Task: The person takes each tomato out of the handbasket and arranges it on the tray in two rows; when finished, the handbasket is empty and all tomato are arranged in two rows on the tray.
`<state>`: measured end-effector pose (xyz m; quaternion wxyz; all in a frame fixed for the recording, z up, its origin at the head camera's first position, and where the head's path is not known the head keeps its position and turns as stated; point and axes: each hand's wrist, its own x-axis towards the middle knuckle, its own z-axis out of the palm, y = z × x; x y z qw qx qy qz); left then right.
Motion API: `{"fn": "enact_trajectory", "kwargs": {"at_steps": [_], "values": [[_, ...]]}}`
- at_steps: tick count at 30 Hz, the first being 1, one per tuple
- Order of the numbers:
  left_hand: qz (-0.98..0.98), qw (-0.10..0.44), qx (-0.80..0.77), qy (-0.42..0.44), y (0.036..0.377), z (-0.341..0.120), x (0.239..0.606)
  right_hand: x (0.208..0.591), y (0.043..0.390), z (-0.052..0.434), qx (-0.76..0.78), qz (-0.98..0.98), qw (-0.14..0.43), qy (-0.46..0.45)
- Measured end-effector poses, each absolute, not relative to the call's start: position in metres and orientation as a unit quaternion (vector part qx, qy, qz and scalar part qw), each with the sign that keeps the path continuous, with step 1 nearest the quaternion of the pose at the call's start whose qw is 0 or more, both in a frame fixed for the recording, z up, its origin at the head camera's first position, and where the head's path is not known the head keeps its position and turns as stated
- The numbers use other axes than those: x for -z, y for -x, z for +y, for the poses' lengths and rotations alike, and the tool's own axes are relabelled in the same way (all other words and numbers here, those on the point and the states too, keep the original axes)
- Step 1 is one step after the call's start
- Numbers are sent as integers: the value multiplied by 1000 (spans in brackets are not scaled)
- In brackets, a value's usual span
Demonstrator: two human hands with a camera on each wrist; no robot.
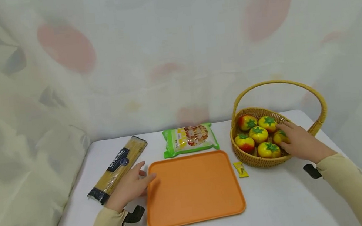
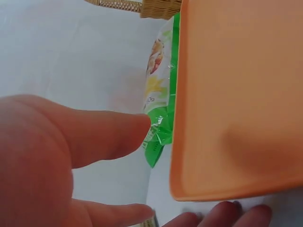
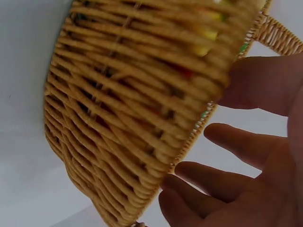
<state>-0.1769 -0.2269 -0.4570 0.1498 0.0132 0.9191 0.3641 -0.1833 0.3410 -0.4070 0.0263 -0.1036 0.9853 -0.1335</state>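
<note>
My right hand (image 1: 299, 140) reaches over the near right rim of a wicker basket (image 1: 262, 162). Its fingers are spread around a yellow tomato (image 1: 280, 137) with a green leafy top. Several more yellow-and-red tomatoes (image 1: 258, 134) fill the basket. In the right wrist view the fingertips (image 3: 222, 135) are just above the woven rim, partly hidden behind it. My left hand (image 1: 129, 186) is at the left edge of an orange tray (image 1: 194, 189), thumb and fingers apart with nothing between them. Beside that hand lies a long pack of spaghetti (image 1: 120, 164).
Behind the tray lies a green and white food bag (image 1: 190, 138). A small yellow packet (image 1: 240, 169) sits between tray and basket. The basket's tall arched handle (image 1: 278, 81) rises over the fruit. Patterned curtains (image 1: 167, 47) hang behind the white table and on its left.
</note>
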Motion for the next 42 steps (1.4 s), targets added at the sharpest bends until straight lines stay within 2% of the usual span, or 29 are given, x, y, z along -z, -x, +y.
{"fn": "enact_trajectory", "kwargs": {"at_steps": [8,19,32,42], "values": [[894,172,-412,26,181,-225,462,415,190,346,136,985,48,95],[891,194,-409,14,183,-235,464,421,201,342,119,987,46,96],[879,201,-433,8,185,-232,467,416,195,345,101,989,18,103],[883,205,-423,7,185,-233,466,394,185,335,100,991,-4,87]]}}
